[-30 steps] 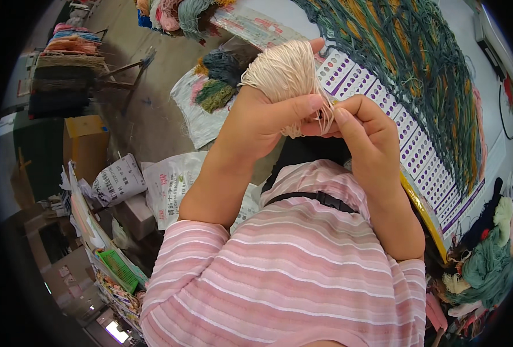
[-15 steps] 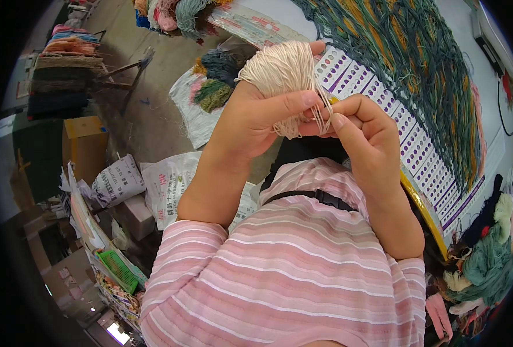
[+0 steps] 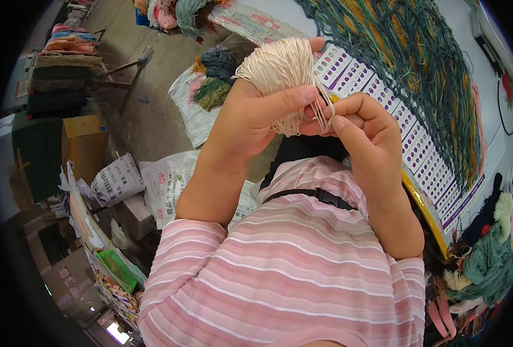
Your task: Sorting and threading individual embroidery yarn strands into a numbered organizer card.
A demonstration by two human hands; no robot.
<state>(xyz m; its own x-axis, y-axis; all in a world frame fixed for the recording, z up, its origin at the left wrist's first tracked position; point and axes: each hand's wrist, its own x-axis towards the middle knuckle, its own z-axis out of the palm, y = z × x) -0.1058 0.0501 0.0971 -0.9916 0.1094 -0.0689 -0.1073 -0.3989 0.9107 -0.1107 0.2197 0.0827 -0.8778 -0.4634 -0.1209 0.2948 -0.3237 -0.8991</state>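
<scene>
Fingers (image 3: 279,101) of the left hand (image 3: 250,121) are wrapped around a bundle of cream yarn (image 3: 279,72), with the thumb laid across its front, so the bundle is held firmly and raised in front of the chest. A few loose cream strands (image 3: 324,113) are drawn out from the lower right of the bundle and are pinched between the thumb and forefinger of the right hand (image 3: 363,130), whose other fingers are curled in close. The two hands are held just beside each other, nearly touching, above a pink striped shirt (image 3: 285,277) crossed by a black strap (image 3: 320,195).

Behind the bundle, a chart with rows of small purple marks (image 3: 424,168) is seen, edged in yellow along its lower side. Above and to the right of it, a large hanging of green, teal and yellow yarn (image 3: 424,63) is spread. More yarn in green, cream and pink (image 3: 488,260) is piled at the right edge.

On the floor (image 3: 152,75) to the left, a white sack holding green and dark skeins (image 3: 207,92) is set, with further printed white sacks (image 3: 117,182) nearer the body. A cardboard box (image 3: 83,144) and a stack of folded cloth (image 3: 59,75) are seen further left, and a green basket (image 3: 117,269) lies at the lower left.
</scene>
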